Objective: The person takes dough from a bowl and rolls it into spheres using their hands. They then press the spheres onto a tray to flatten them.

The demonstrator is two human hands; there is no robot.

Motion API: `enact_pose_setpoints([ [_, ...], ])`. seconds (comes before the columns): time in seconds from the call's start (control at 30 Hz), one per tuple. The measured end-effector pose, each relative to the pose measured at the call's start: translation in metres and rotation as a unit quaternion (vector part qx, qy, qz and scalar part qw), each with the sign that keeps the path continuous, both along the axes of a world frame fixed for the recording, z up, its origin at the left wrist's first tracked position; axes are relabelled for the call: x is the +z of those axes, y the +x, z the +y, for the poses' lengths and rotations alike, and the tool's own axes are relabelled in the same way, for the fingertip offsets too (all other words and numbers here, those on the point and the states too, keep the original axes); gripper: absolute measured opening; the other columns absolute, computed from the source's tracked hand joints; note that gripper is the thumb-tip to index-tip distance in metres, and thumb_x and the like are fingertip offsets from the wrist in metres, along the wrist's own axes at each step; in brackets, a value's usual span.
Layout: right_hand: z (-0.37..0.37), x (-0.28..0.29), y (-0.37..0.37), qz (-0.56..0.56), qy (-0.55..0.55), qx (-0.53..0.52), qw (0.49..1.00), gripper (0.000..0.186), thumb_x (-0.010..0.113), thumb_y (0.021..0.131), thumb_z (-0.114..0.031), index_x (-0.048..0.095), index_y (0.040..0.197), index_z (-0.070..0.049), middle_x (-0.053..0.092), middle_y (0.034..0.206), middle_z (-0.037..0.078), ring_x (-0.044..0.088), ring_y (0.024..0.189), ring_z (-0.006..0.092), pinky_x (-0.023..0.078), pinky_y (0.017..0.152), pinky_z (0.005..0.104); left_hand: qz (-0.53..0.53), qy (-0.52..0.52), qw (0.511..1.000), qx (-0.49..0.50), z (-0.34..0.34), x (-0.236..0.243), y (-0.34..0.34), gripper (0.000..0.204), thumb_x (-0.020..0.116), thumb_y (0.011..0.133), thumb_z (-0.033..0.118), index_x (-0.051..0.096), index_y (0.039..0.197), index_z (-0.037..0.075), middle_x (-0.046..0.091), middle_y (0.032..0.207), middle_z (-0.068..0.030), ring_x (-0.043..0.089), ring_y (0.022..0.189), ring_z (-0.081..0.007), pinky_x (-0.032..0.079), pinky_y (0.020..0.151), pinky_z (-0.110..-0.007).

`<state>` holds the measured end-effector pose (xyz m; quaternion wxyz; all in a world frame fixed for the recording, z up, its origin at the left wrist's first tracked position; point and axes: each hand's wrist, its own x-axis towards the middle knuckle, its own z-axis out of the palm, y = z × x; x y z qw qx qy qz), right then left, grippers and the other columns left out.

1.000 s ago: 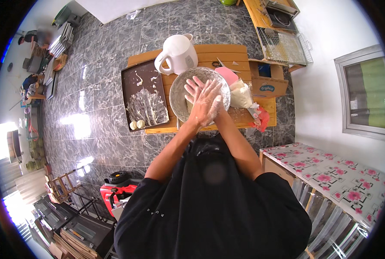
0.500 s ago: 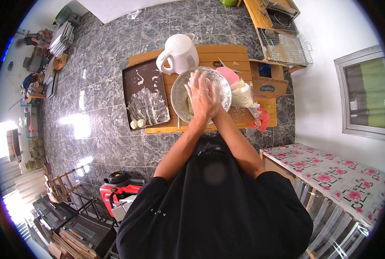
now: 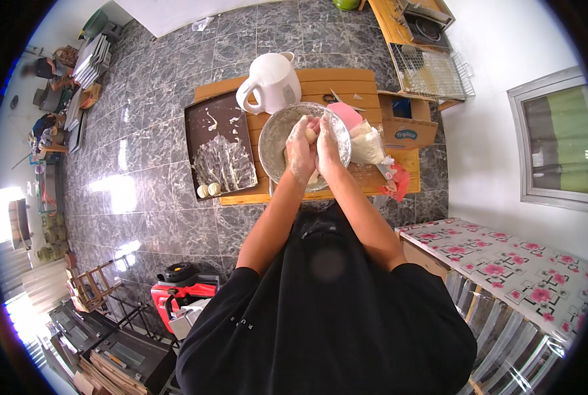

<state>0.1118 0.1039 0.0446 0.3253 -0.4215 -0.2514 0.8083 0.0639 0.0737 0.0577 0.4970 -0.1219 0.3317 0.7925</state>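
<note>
Over a flour-dusted metal bowl (image 3: 272,135), my left hand (image 3: 299,153) and my right hand (image 3: 331,146) cup a pale dough ball (image 3: 311,135) between them. White flour coats both palms and fingers. The fingers curve round the ball, which shows only in part. More dough seems to lie in the bowl under my wrists, mostly hidden. Left of the bowl is a dark baking tray (image 3: 198,135) smeared with pale grease. Two small ridged dough balls (image 3: 208,190) sit in its near left corner.
Behind the bowl stands a white electric kettle (image 3: 273,82). To the right lie a pink round thing (image 3: 346,114), scissors (image 3: 334,97), an opened flour bag (image 3: 368,145) and a red plastic wrapper (image 3: 397,181). A cardboard box (image 3: 409,131) is beyond the wooden table (image 3: 340,78).
My palms were pressed flat together with fingers stretched forward. Now they have parted into a cupped shape, and the dough ball shows between them.
</note>
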Motion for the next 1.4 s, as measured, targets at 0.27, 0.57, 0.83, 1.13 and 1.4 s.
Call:
enact_pose_setpoints([
  [0.27,-0.022,0.032,-0.005,-0.01,0.099,0.022,0.995,0.058,0.025,0.101,-0.056,0.048,0.133,-0.013,0.054,0.127,0.008,0.054,0.113,0.0201,0.043,0.097,0.0336,0.228,-0.08,0.968,-0.067,0.012,0.018,-0.014,0.042,0.044,0.101,0.04,0.062,0.093,0.003,0.063,0.087,-0.0058,0.059,0.082,-0.0155,0.048,0.08,-0.029],
  [0.57,0.032,0.003,0.005,0.306,-0.206,0.089,0.925,0.049,0.03,0.104,-0.039,0.045,0.129,-0.001,0.057,0.123,0.018,0.056,0.113,0.0284,0.045,0.103,0.0407,0.526,-0.047,0.849,-0.026,-0.015,0.019,0.001,0.049,0.036,0.103,0.033,0.066,0.094,-0.003,0.066,0.094,-0.0113,0.06,0.093,-0.0212,0.044,0.091,-0.034],
  [0.83,0.01,-0.006,0.007,0.368,-0.144,0.21,0.894,0.066,0.023,0.101,-0.051,0.029,0.144,-0.001,0.037,0.146,0.022,0.041,0.132,0.0333,0.032,0.111,0.0484,0.834,-0.102,0.541,-0.038,-0.023,0.016,-0.006,0.028,0.047,0.093,0.013,0.066,0.11,0.0,0.061,0.121,-0.0181,0.05,0.124,-0.038,0.03,0.109,-0.049],
  [1.13,0.009,-0.004,0.011,0.276,-0.192,0.115,0.935,0.066,0.022,0.098,-0.06,0.037,0.137,-0.009,0.044,0.137,0.016,0.039,0.134,0.0293,0.031,0.113,0.0452,0.2,0.091,0.976,-0.012,-0.019,0.013,-0.008,0.06,0.026,0.102,0.044,0.054,0.121,-0.006,0.057,0.127,-0.0227,0.051,0.124,-0.0328,0.036,0.108,-0.043],
  [1.4,0.011,-0.006,0.008,0.143,-0.143,0.03,0.979,0.069,0.02,0.1,-0.057,0.035,0.141,-0.003,0.048,0.134,0.014,0.051,0.118,0.0252,0.039,0.108,0.0403,-0.114,0.074,0.991,0.005,-0.027,0.007,-0.004,0.035,0.044,0.099,0.034,0.056,0.098,0.001,0.058,0.112,-0.0155,0.056,0.114,-0.0306,0.046,0.101,-0.049],
])
